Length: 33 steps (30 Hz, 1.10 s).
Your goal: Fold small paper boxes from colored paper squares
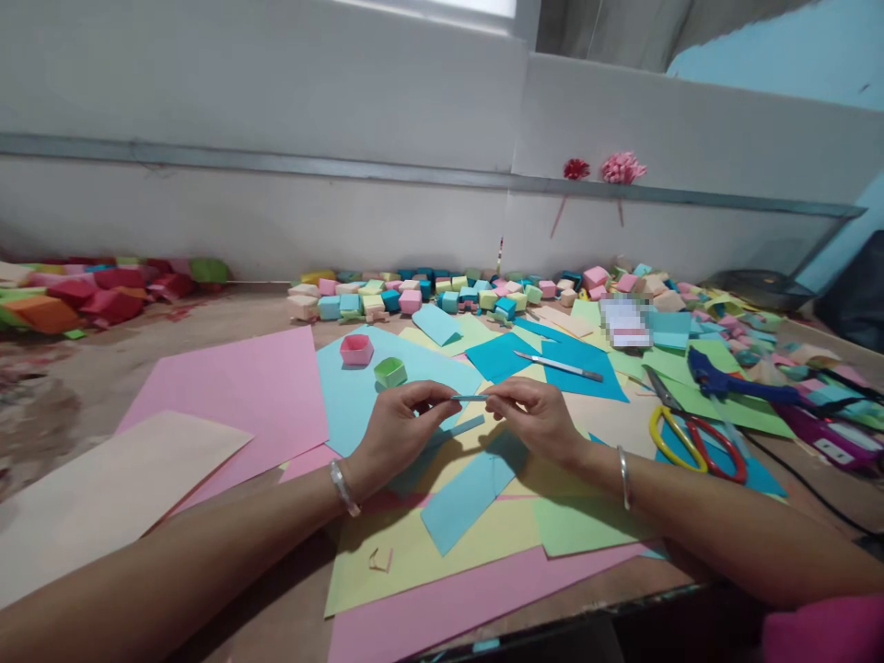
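Note:
Between my two hands a narrow light blue paper strip [471, 398] is stretched level above the papers. My left hand [404, 419] pinches its left end between thumb and fingers. The right end is pinched in the fingers of my right hand [531, 416]. Beneath them lie a wider light blue paper piece [470, 497] and another thin blue strip [462, 428], on a yellow sheet [387, 529]. Just beyond my left hand sit a small green paper box [390, 372] and a pink paper box [356, 349], both open at the top.
Scissors [697, 442], a glue gun [746, 382] and a purple tool [829, 437] lie at the right. A craft knife [559, 366] rests on blue paper. Small paper boxes [411, 301] line the wall. Pink paper [241, 396] spreads at left.

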Available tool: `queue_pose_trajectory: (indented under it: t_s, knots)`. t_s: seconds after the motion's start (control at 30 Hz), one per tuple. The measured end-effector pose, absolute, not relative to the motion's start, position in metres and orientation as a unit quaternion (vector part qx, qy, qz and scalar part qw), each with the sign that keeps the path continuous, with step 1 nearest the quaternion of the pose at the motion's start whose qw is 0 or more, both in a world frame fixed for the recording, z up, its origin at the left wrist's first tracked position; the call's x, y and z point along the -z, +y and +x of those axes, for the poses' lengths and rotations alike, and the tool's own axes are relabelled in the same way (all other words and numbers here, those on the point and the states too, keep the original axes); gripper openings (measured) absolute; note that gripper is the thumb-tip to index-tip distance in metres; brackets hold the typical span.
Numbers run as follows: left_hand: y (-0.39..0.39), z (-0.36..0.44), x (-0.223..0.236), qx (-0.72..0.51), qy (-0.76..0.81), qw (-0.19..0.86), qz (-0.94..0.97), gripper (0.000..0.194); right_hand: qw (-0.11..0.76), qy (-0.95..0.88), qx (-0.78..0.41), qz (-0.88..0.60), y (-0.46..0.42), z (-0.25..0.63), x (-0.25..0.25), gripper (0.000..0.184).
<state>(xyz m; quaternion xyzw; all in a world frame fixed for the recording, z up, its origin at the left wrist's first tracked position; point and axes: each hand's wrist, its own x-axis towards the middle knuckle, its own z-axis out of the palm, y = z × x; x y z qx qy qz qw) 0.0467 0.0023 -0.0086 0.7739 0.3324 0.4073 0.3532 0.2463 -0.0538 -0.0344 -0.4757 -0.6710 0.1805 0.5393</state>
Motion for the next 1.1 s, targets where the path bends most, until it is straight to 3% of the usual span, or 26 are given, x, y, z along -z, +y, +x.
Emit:
queue_pose_trajectory:
  t_s: [0.33, 0.63, 0.77, 0.87, 0.93, 1.1]
  knots:
    - [0.000, 0.048, 0.005, -0.341, 0.344, 0.377, 0.790, 0.014, 0.502, -0.710, -0.109, -0.483, -0.057, 0.240, 0.028, 0.010]
    - [-0.001, 0.045, 0.005, -0.382, 0.348, 0.387, 0.764, 0.018, 0.483, -0.720, -0.165, -0.471, -0.060, 0.235, 0.027, 0.009]
    - [0.001, 0.046, 0.006, -0.409, 0.336, 0.333, 0.780, 0.018, 0.476, -0.709, -0.176, -0.489, -0.057, 0.239, 0.031, 0.009]
    - [0.003, 0.046, 0.007, -0.359, 0.350, 0.267, 0.823, 0.020, 0.476, -0.658, -0.200, -0.548, -0.047, 0.250, 0.035, 0.016]
    - [0.003, 0.044, 0.008, -0.314, 0.348, 0.193, 0.862, 0.020, 0.469, -0.634, -0.195, -0.583, -0.038, 0.259, 0.037, 0.010]
    - [-0.003, 0.042, 0.011, -0.198, 0.302, 0.046, 0.932, 0.013, 0.415, -0.657, -0.067, -0.626, -0.029, 0.274, 0.035, 0.010]
